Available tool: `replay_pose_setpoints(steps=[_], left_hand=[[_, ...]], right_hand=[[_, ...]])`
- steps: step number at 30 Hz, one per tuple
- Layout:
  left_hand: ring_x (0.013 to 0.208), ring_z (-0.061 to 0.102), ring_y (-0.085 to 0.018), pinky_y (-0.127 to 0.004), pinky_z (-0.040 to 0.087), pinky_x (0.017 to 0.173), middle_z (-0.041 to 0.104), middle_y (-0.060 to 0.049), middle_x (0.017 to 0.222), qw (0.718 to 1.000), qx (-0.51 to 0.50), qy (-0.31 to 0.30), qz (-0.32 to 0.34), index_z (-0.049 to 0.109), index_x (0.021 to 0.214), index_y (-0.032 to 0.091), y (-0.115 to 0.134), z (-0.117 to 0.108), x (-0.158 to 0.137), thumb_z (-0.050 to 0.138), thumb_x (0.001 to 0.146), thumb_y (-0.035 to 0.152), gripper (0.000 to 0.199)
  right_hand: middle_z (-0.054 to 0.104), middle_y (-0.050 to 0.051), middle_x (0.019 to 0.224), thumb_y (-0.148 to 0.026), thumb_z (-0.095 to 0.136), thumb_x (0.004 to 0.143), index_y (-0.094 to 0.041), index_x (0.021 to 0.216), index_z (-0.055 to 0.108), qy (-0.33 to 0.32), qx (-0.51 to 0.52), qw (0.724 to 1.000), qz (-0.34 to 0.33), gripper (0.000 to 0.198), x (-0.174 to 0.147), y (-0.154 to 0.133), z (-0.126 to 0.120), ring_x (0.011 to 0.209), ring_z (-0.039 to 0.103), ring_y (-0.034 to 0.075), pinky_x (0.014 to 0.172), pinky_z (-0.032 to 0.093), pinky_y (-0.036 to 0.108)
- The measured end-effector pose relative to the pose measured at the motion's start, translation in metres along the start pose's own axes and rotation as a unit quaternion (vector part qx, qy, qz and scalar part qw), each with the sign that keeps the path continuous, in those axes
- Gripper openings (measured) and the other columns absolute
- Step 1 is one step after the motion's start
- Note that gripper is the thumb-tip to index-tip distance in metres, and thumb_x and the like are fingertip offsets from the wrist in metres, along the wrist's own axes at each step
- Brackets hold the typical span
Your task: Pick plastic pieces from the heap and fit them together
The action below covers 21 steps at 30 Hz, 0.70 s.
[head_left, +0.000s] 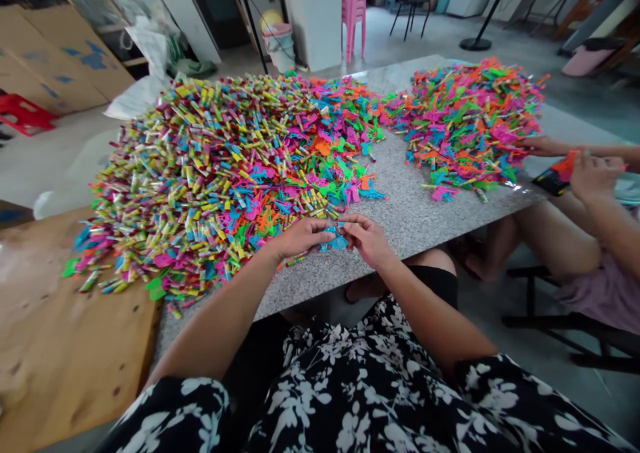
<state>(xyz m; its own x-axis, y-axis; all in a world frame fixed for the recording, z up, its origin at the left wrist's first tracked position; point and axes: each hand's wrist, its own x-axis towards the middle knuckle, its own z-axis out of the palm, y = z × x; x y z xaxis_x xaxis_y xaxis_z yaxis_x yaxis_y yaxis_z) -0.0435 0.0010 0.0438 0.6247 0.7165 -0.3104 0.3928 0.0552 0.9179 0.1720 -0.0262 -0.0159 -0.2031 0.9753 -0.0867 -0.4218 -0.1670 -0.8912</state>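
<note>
Near the table's front edge, my left hand [306,235] is closed on a small blue plastic piece [334,241], which looks like a toy gun. From the other side, the fingers of my right hand [367,238] pinch at the same piece; whether a second small part sits between those fingertips is too small to tell. Right behind my hands spreads a big pile of small wrapped tubes [195,153] in yellow, red and blue. Pink, green, orange and blue plastic pieces [345,179] lie mixed along its right side.
A second pile of coloured plastic pieces [465,119] lies on the speckled table [395,173] to the right. There a co-worker's hands [595,176] hold an orange piece and a dark packet. A wooden board [65,346] adjoins at left. Pink stools [354,19] stand behind.
</note>
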Motion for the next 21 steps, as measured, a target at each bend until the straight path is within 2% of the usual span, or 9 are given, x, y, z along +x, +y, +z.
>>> replay_pose_setpoints(steps=[5,13,15,18,21], left_hand=[[0.049,0.043,-0.008,-0.021,0.033,0.048,0.054,0.004,0.063,1.0,0.013,-0.011,0.012,0.073,0.096,0.016,0.007,0.004,-0.002,0.075,0.089,0.059,0.043],[0.049,0.044,-0.008,-0.021,0.034,0.048,0.058,0.003,0.066,1.0,-0.013,-0.014,0.01,0.077,0.101,0.016,0.01,0.005,-0.004,0.075,0.088,0.057,0.043],[0.051,0.046,-0.008,-0.021,0.035,0.048,0.061,0.001,0.069,1.0,-0.014,-0.016,-0.001,0.079,0.102,0.016,0.007,0.005,-0.004,0.076,0.087,0.057,0.043],[0.052,0.048,-0.009,-0.022,0.037,0.048,0.064,0.0,0.071,1.0,-0.021,-0.011,-0.02,0.079,0.1,0.017,0.001,0.004,-0.002,0.078,0.085,0.057,0.043],[0.052,0.048,-0.009,-0.022,0.037,0.049,0.063,0.001,0.07,0.998,-0.047,-0.013,-0.03,0.079,0.098,0.017,-0.003,0.006,0.002,0.079,0.084,0.057,0.042]], right_hand=[[0.067,-0.004,0.069,-0.048,0.084,0.08,-0.021,0.103,0.074,-0.016,-0.015,1.0,-0.005,0.037,-0.002,0.001,-0.003,0.049,0.052,0.009,0.045,0.046,0.022],[0.068,-0.002,0.072,-0.041,0.08,0.086,-0.02,0.111,0.077,-0.038,-0.15,0.986,-0.061,0.033,-0.005,0.0,-0.015,0.057,0.061,0.013,0.056,0.054,0.028],[0.072,0.0,0.078,-0.037,0.077,0.088,-0.02,0.11,0.079,-0.05,-0.184,0.978,-0.087,0.028,-0.006,-0.002,-0.016,0.063,0.065,0.014,0.063,0.057,0.03],[0.077,0.005,0.101,-0.031,0.074,0.089,-0.022,0.109,0.082,-0.079,-0.239,0.958,-0.134,0.024,-0.009,-0.009,-0.019,0.077,0.071,0.016,0.072,0.059,0.031],[0.077,0.006,0.107,-0.029,0.073,0.089,-0.024,0.111,0.084,-0.116,-0.28,0.944,-0.133,0.025,-0.01,-0.021,-0.025,0.081,0.072,0.017,0.076,0.059,0.031]])
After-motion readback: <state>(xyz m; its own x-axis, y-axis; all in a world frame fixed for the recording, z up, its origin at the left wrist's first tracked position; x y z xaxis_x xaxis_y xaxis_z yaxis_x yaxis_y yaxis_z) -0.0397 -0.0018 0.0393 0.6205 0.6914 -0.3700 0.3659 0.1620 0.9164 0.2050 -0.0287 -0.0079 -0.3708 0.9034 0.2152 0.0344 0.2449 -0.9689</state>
